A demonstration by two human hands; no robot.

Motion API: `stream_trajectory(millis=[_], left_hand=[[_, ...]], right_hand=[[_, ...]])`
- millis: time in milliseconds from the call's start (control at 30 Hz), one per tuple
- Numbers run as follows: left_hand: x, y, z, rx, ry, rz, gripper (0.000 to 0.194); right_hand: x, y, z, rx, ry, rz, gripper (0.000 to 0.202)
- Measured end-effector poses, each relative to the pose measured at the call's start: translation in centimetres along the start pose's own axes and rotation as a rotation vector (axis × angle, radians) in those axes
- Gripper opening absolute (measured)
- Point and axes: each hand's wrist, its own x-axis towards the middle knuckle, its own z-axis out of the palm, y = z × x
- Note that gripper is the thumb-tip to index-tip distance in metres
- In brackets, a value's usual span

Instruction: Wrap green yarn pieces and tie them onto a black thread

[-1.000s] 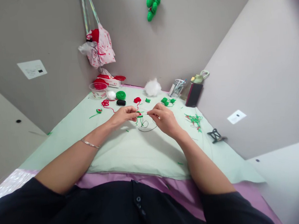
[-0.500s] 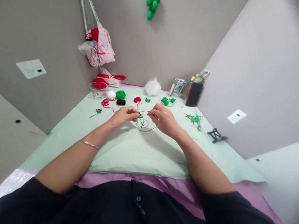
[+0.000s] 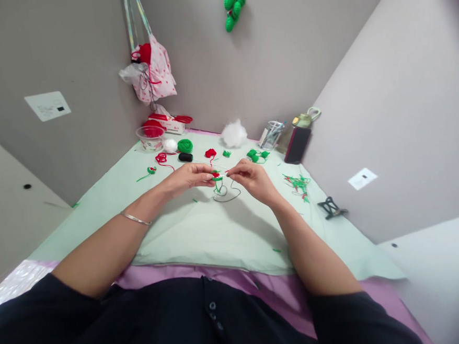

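My left hand (image 3: 197, 175) is closed in a pinch round a small green and red crocheted piece (image 3: 216, 176), partly hidden by the fingers. Just to its right, my right hand (image 3: 250, 174) pinches a thin pale needle-like thing (image 3: 224, 175), its tip end close to the piece. A dark thread (image 3: 229, 200) loops down below both hands. Green yarn tails hang under the piece. Behind the hands lie a small red yarn bundle (image 3: 211, 153) and a black thread spool (image 3: 185, 157).
White stuffing (image 3: 234, 134), a green yarn ball (image 3: 185, 145) and a clear tub (image 3: 151, 145) stand at the back. Green crocheted pieces (image 3: 258, 155), yarn scraps (image 3: 299, 184), a phone (image 3: 298, 144) and a black claw clip (image 3: 332, 208) are on the right. A polka-dot bag (image 3: 155, 72) hangs on the wall.
The crocheted piece is turned so more of its red shows. My left hand has shifted slightly, and the dark thread loop hangs in a different shape. Both hands keep their pinch.
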Motion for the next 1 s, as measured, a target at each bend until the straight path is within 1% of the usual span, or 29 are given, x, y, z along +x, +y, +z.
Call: stream_trajectory(millis=[200, 333, 433, 600, 700, 800, 933, 1000], left_hand=[[-0.1, -0.1, 0.2, 0.036, -0.050, -0.006, 0.033], [-0.3, 0.3, 0.3, 0.058, -0.092, -0.031, 0.029], [-0.4, 0.2, 0.4, 0.050, -0.102, -0.039, 0.029], [-0.1, -0.4, 0.8, -0.032, -0.052, -0.025, 0.029], [0.1, -0.8, 0.8, -0.079, -0.018, -0.007, 0.029], [0.3, -0.9, 0.8, -0.110, 0.013, 0.015, 0.030], [0.3, -0.7, 1.0, -0.154, 0.005, 0.016, 0.028], [0.2, -0.6, 1.2, -0.152, 0.013, 0.014, 0.028]], right_hand=[[0.0, 0.1, 0.2, 0.081, -0.053, 0.002, 0.012], [0.1, 0.3, -0.1, 0.152, -0.104, 0.023, 0.011], [0.1, 0.4, -0.1, 0.154, -0.118, 0.022, 0.011], [-0.1, 0.1, 0.7, 0.078, -0.031, 0.007, 0.010], [-0.5, -0.4, 1.5, -0.007, 0.009, -0.040, 0.011], [-0.9, -1.2, 2.1, -0.085, 0.023, -0.096, 0.013], [-1.1, -1.7, 2.3, -0.211, 0.027, -0.156, 0.014], [-1.1, -1.8, 2.3, -0.231, 0.021, -0.162, 0.013]])
